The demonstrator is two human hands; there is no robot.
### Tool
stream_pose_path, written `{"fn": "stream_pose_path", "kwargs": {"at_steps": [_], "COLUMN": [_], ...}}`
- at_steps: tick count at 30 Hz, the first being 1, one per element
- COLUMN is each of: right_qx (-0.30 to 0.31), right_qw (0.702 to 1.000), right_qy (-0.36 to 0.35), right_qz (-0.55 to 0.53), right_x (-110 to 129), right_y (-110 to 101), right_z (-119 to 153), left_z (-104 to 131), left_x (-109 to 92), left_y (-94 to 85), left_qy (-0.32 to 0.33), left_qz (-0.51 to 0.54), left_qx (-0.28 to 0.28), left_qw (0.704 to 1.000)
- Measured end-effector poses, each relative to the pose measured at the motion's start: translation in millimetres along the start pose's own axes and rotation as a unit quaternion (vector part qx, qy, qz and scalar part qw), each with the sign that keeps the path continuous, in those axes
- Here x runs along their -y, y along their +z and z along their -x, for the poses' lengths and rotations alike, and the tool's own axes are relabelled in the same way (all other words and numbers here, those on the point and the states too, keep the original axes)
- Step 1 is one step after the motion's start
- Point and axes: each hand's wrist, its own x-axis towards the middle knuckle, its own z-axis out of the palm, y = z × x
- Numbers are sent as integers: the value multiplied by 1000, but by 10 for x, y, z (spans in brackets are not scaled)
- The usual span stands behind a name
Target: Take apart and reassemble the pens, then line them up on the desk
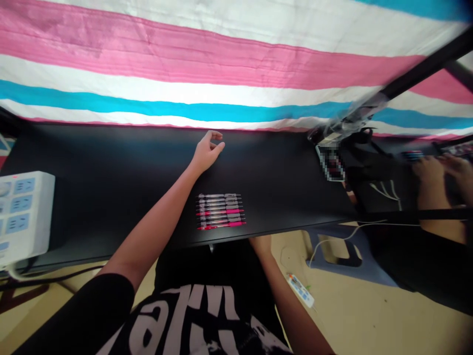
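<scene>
The left hand (209, 152) is hovering over or resting on the black tabletop (111, 167), near its far edge; which of these, I cannot tell. It is partly open, its fingers loosely curled and the thumb standing apart from them, and it is gripping nothing. The right hand (260, 242) is mostly disappearing beneath the near edge, so I cannot tell how far open it is or whether it is holding anything. The pens (219, 212) are lying side by side on the tabletop, close to the near edge and nearer the wearer than the left hand; 2 are showing bright pink grips, others grey. A white power strip (25, 217) is sitting at the left end, and a phone-like device (332, 162) with a pixelated face is lying to the right of the pens. A striped curtain (221, 64) is hanging behind, and a co-worker's hands (439, 167) are showing, blurred, at the far right.
</scene>
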Motion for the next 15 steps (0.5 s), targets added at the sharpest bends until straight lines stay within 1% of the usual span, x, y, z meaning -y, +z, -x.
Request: {"fn": "stream_pose_path", "kwargs": {"at_steps": [3,4,6,7,9,10,12,13,15], "right_qx": [5,7,-2,-12,-16,10,105,144,154], "right_qw": [999,999,998,997,991,986,958,946,941], "right_qy": [42,44,16,-10,-77,-112,-187,-191,-167], "right_qz": [-10,-22,-58,-75,-107,-127,-191,-218,-249], "right_x": [-87,-90,-9,85,382,574,998,1207,1571], "right_y": [32,25,-25,-64,-143,-171,-175,-149,-49], "right_z": [76,118,224,287,414,464,499,478,377], "left_z": [-3,-3,-1,2,7,10,16,18,21], "left_x": [-3,-4,-5,-5,-7,-10,-20,-26,-41], "left_y": [5,4,0,-2,-6,-9,-14,-17,-22], "left_qy": [9,10,9,9,8,7,2,0,-4], "left_qz": [-2,-2,-2,-4,-6,-6,-6,-7,-13], "left_qx": [-2,-3,-2,-1,2,3,4,4,8], "left_qw": [1000,1000,1000,1000,1000,1000,1000,1000,1000]}}
